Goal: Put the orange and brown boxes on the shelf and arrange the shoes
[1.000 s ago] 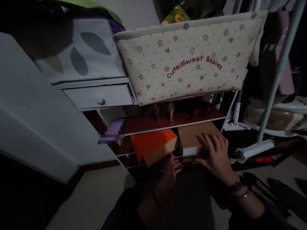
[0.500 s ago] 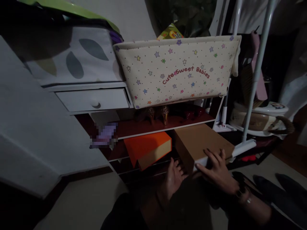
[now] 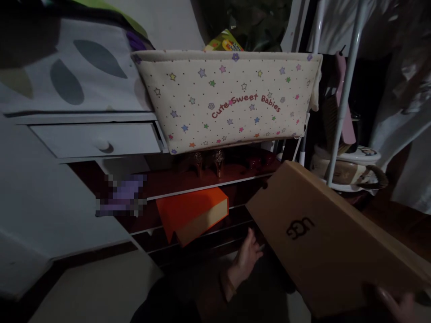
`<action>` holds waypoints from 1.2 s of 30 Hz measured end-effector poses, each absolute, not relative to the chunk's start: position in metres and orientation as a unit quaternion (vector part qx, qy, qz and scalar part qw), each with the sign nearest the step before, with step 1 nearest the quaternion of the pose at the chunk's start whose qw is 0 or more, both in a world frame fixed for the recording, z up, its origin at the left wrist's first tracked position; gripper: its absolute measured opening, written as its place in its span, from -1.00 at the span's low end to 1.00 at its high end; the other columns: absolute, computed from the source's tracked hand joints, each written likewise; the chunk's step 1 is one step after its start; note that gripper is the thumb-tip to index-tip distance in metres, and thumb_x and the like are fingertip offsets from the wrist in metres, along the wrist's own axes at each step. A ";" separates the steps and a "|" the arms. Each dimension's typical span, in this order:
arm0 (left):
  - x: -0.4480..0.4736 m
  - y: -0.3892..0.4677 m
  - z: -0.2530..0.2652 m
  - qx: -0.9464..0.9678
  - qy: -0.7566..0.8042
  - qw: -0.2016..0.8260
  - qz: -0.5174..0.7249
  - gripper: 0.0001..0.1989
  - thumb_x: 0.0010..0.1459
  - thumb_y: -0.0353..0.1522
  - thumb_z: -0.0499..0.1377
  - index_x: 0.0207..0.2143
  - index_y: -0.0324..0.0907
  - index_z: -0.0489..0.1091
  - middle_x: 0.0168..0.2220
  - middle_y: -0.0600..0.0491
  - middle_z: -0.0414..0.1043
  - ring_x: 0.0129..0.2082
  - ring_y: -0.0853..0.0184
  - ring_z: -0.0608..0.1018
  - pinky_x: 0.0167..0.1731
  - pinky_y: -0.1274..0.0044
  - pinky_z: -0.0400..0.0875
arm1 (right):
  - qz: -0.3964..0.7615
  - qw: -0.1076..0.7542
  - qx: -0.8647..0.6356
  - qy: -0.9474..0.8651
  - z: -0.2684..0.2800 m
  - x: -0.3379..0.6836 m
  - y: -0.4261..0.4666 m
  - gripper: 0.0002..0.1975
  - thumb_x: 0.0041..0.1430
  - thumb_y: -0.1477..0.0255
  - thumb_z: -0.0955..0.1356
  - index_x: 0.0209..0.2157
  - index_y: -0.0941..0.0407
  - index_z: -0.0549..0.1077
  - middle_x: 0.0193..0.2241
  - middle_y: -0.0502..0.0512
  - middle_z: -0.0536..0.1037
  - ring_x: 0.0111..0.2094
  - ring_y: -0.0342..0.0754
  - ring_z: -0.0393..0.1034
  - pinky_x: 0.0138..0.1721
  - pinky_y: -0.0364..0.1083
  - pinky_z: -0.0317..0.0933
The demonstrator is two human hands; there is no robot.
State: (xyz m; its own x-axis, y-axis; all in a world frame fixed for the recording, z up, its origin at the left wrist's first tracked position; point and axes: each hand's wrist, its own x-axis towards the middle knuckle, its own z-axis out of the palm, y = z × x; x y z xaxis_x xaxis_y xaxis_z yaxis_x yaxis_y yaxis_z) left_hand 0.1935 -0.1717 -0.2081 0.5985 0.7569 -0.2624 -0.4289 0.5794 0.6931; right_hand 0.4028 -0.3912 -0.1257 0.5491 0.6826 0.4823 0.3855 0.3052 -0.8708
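Observation:
A brown UGG shoebox [image 3: 303, 251] is tilted in front of the shelves at the right, its logo side facing me. My right hand [image 3: 397, 305] grips the shoebox by its near end, thumb on the logo side; the rest of its fingers are hidden behind or below. To the left of the shoebox, my left hand [image 3: 246, 255] is held up with fingers stretched out, touching nothing I can see. An orange box [image 3: 195, 211] lies at an angle on the lower shelf, beyond my left hand.
A star-patterned fabric bin [image 3: 232, 98] stands on top of the shoe rack, overhanging its front. Under it, gold-heeled shoes [image 3: 218, 162] and dark red shoes [image 3: 256, 161] sit on the upper shelf [image 3: 161, 181]. A white drawer [image 3: 94, 141] is at left, a pale pole [image 3: 343, 98] at right.
My right hand has pulled the shoebox off the lower shelf, toward me and to the right, and it has tipped. My left hand stays near the same spot. The view has shifted slightly.

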 end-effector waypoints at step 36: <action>0.165 -0.155 -0.200 0.424 0.291 0.702 0.494 -0.18 0.27 0.15 0.21 0.48 0.15 0.16 0.55 0.05 0.08 0.55 0.04 0.09 0.48 0.16 0.06 | 0.494 0.761 -0.403 -0.121 -0.192 0.329 -0.241 -0.38 0.01 0.26 0.64 0.08 -0.07 0.42 -0.03 0.00 0.70 0.16 0.09 0.57 0.43 0.26 0.19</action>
